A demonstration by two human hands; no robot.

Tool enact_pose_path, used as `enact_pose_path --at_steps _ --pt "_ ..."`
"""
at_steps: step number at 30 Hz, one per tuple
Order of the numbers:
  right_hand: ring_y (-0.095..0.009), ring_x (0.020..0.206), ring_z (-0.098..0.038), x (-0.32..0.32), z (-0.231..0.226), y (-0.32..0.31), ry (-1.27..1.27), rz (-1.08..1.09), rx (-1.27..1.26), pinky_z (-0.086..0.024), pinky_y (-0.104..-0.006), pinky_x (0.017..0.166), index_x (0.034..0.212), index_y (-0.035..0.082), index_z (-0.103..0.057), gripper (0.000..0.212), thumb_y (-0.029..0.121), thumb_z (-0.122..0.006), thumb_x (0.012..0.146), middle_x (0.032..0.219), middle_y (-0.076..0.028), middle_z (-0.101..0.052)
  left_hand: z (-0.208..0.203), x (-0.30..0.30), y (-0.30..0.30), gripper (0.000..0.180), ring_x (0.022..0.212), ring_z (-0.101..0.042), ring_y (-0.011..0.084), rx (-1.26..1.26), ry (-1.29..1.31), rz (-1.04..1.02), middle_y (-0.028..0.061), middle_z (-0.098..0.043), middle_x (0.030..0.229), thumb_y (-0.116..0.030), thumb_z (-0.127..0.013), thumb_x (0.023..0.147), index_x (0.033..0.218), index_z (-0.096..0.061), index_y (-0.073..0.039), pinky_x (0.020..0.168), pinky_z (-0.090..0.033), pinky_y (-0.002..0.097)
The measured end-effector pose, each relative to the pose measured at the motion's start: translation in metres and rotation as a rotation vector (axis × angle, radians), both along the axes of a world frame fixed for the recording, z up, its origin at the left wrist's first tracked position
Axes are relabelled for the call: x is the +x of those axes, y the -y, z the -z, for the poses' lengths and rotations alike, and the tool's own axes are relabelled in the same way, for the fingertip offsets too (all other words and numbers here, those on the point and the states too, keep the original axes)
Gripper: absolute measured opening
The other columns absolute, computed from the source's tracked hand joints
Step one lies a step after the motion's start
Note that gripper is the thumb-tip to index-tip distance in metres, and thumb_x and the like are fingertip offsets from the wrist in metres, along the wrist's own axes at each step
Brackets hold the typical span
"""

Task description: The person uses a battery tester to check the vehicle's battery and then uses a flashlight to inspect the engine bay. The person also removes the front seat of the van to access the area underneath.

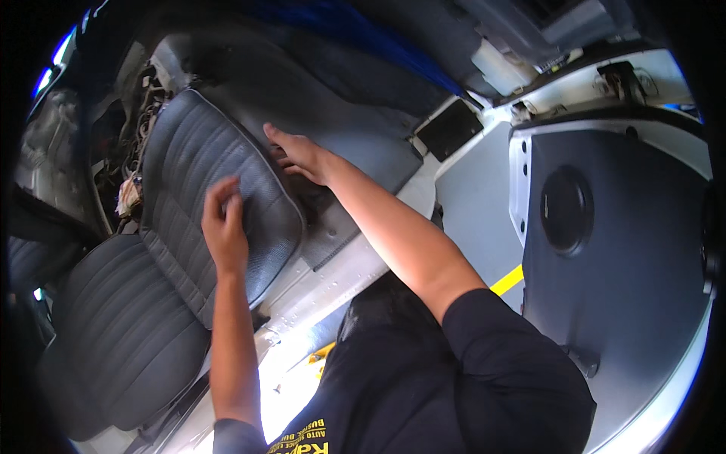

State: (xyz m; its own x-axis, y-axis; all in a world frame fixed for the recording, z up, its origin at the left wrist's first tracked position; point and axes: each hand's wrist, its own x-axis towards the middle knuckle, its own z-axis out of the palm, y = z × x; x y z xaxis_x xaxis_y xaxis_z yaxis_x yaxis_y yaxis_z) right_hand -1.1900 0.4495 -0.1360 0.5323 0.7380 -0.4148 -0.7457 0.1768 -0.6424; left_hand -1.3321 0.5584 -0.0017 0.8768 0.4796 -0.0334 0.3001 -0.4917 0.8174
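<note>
A dark grey ribbed seat cushion (193, 163) with a piped edge fills the space in front of me. It meets a second ribbed seat section (125, 325) at the lower left. My left hand (226, 227) is over the front part of the cushion, its fingers loosely curled, slightly blurred and with nothing seen in them. At the cushion's right edge is my right hand (304, 157), its thumb raised and fingers spread apart. Whether its fingertips touch the edge I cannot tell. Nothing is visible in this hand.
An open vehicle door (620, 265) with a round black speaker cover (567, 210) stands at the right. The pale door sill (333, 265) runs in front of my body. Wiring and bare metal parts (144, 144) show behind the cushion. Dark floor covering (363, 144) lies beyond my right hand.
</note>
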Motion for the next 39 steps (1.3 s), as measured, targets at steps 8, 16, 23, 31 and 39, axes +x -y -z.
enact_pose_path --at_steps 8,16,23,31,39 --pt "-0.027 0.109 -0.069 0.032 -0.006 -0.067 -0.274 -0.390 0.211 -0.054 -0.0396 0.101 0.129 -0.002 -0.068 0.055 0.042 -0.071 0.097 0.123 -0.017 -0.072 -0.056 -0.229 -0.018 0.021 0.110 -0.066 0.0192 0.213 -0.187 -0.413 0.0077 -0.069 0.115 -0.003 -0.060 0.097 0.116 -0.070 -0.003 0.096 -0.051 0.0326" --pt "-0.031 0.114 -0.068 -0.014 -0.003 -0.051 -0.426 -0.289 0.502 -0.055 -0.0460 0.100 0.139 0.005 -0.061 0.065 0.059 -0.057 0.103 0.128 -0.016 -0.069 -0.244 -0.363 -0.085 0.028 0.130 -0.056 0.0289 1.071 -0.047 -0.962 0.0121 -0.061 0.136 -0.007 -0.058 0.101 0.127 -0.066 -0.004 0.111 -0.044 0.0453" --pt "-0.037 0.126 -0.061 -0.013 -0.052 -0.053 -0.249 -0.279 0.161 -0.050 -0.0490 0.107 0.149 0.003 -0.052 0.080 0.067 -0.048 0.101 0.141 -0.021 -0.061 -0.226 -0.360 -0.087 0.029 0.131 -0.057 0.0311 1.459 -0.220 -0.694 0.0096 -0.063 0.135 -0.007 -0.060 0.097 0.125 -0.066 -0.006 0.110 -0.045 0.0460" --pt "-0.038 0.127 -0.060 -0.011 -0.078 -0.051 -0.145 -0.251 -0.054 -0.048 -0.0500 0.109 0.150 0.005 -0.052 0.080 0.068 -0.047 0.101 0.144 -0.021 -0.058 -0.199 -0.391 -0.089 0.010 0.108 -0.069 0.0235 1.633 -0.087 -0.444 0.0031 -0.075 0.104 -0.014 -0.060 0.094 0.099 -0.069 -0.013 0.093 -0.052 0.0382" --pt "-0.041 0.131 -0.056 -0.024 -0.067 -0.058 -0.091 -0.260 -0.152 -0.046 -0.0519 0.111 0.154 0.004 -0.047 0.086 0.070 -0.044 0.100 0.151 -0.023 -0.052 -0.209 -0.365 -0.103 0.015 0.102 -0.070 0.0281 1.492 -0.123 -0.618 0.0055 -0.076 0.105 -0.012 -0.065 0.091 0.103 -0.074 -0.010 0.092 -0.055 0.0397"
